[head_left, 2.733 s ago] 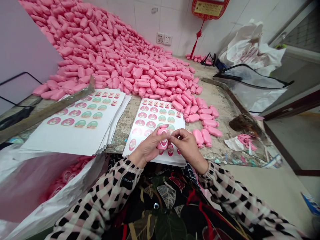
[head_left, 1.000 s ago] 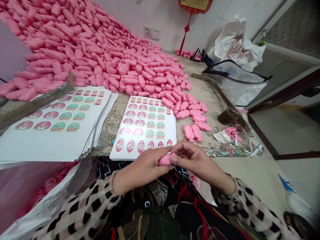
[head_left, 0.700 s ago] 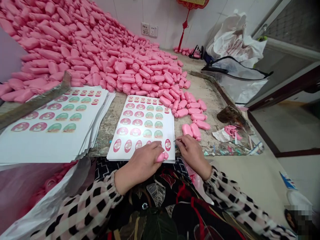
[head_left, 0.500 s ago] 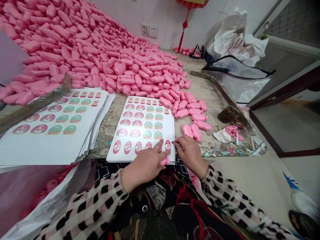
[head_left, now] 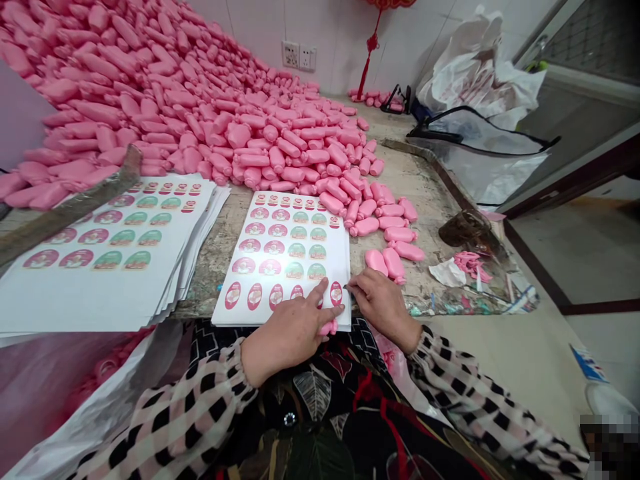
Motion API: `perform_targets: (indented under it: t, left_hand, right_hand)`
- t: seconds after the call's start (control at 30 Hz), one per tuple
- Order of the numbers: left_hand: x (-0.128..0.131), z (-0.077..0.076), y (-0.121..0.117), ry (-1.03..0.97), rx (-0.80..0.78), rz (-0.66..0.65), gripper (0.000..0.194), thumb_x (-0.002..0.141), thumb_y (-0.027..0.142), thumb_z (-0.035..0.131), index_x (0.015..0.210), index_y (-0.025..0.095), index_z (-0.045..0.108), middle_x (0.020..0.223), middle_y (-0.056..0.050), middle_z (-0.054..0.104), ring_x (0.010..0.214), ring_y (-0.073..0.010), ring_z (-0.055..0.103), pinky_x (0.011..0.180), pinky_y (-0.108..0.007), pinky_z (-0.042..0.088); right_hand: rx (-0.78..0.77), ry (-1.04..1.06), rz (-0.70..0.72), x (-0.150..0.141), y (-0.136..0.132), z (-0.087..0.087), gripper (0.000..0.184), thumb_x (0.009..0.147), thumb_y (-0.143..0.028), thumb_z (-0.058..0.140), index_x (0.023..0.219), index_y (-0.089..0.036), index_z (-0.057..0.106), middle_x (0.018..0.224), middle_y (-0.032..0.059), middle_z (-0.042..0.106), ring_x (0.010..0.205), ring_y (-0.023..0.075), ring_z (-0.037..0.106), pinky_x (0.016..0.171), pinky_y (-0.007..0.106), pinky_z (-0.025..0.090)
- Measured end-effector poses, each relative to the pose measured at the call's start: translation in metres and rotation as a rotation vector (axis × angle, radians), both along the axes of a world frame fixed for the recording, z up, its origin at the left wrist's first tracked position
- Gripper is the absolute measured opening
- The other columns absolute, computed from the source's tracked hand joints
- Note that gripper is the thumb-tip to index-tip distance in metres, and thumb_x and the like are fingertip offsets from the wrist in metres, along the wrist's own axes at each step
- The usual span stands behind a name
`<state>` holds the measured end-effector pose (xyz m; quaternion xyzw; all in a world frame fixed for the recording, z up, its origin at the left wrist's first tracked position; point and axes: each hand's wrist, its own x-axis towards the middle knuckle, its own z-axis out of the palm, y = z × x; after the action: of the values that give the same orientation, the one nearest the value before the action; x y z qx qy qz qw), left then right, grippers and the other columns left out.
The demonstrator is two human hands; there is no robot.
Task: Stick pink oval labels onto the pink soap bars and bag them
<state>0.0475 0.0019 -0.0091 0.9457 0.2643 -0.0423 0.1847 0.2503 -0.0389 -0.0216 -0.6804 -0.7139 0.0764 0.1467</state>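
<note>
My left hand [head_left: 295, 333] lies over the lower right of a sticker sheet [head_left: 231, 316], its index and middle fingers stretched across the paper. Tucked under that hand is a small pink plastic bottle [head_left: 328, 328], with only its neck end showing. Between the thumb and forefinger of my right hand [head_left: 383, 307] is a thin, dark, pointed tool [head_left: 347, 287]. Its tip is at the right edge of a red oval sticker [head_left: 336, 293]; whether it touches the sticker is too small to tell. Rows of pink, green and red stickers cover the sheet, which rests on other sheets.
A large heap of pink bottles [head_left: 165, 87] fills the back left and spills beside the sheet. More sticker sheets [head_left: 100, 293] are stacked at left under a worn metal strip [head_left: 65, 210]. Pink scraps [head_left: 470, 264] and crumpled white paper [head_left: 449, 273] lie at right, near a clear zippered bag [head_left: 480, 167].
Both hands keep nearly the same pose at the oval sticker. The camera view has shifted slightly, and nothing has been picked up or let go.
</note>
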Motion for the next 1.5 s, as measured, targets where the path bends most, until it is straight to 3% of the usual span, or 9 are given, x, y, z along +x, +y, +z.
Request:
perform_targets:
  t: [0.43, 0.63, 0.83, 0.93, 1.5]
  left_hand:
    - [-0.001, -0.001, 0.002, -0.01, -0.047, 0.0, 0.054, 0.081, 0.024, 0.05, 0.134, 0.036, 0.042, 0.152, -0.01, 0.012, 0.101, -0.0277, 0.059, 0.08, -0.042, 0.047]
    - [0.006, 0.007, 0.009, 0.036, -0.117, -0.017, 0.057, 0.076, 0.03, 0.059, 0.131, 0.039, 0.045, 0.154, -0.008, 0.005, 0.105, -0.0328, 0.057, 0.081, -0.047, 0.046]
    - [0.009, 0.007, 0.015, 0.016, -0.09, -0.058, 0.059, 0.072, 0.028, 0.062, 0.129, 0.039, 0.048, 0.153, -0.008, 0.008, 0.096, -0.0302, 0.061, 0.08, -0.047, 0.046]
    - [0.01, 0.007, 0.016, 0.024, -0.092, -0.057, 0.06, 0.071, 0.028, 0.063, 0.127, 0.042, 0.048, 0.153, -0.009, 0.008, 0.095, -0.0319, 0.06, 0.077, -0.048, 0.046]
    - [0.013, 0.011, 0.012, 0.011, -0.067, -0.059, 0.042, 0.076, 0.025, 0.053, 0.116, 0.035, 0.059, 0.15, -0.011, 0.018, 0.098, -0.0317, 0.059, 0.08, -0.05, 0.045]
  right_hand:
    - [-0.037, 0.098, 0.048, 0.005, 0.001, -0.001, 0.016, 0.088, -0.025, 0.049, 0.087, -0.02, 0.064, 0.083, 0.0028, 0.06, 0.082, 0.015, 0.054, 0.071, 0.025, 0.038]
    - [-0.029, 0.2, -0.116, -0.006, -0.004, -0.008, 0.013, 0.086, -0.025, 0.05, 0.083, -0.02, 0.062, 0.082, 0.0025, 0.061, 0.08, 0.0155, 0.055, 0.071, 0.026, 0.038]
    - [-0.04, 0.161, -0.23, -0.017, -0.004, -0.006, 0.022, 0.084, -0.041, 0.053, 0.078, -0.021, 0.06, 0.081, 0.0014, 0.062, 0.075, 0.0156, 0.055, 0.062, 0.026, 0.033]
    - [-0.011, 0.108, -0.273, -0.022, -0.003, -0.003, 0.022, 0.084, -0.041, 0.054, 0.074, -0.022, 0.059, 0.078, 0.0005, 0.061, 0.073, 0.0151, 0.054, 0.059, 0.026, 0.031]
    - [0.082, -0.051, -0.188, -0.03, -0.007, 0.006, 0.023, 0.088, -0.035, 0.049, 0.072, -0.02, 0.057, 0.077, 0.0021, 0.059, 0.077, 0.0156, 0.053, 0.064, 0.027, 0.031]
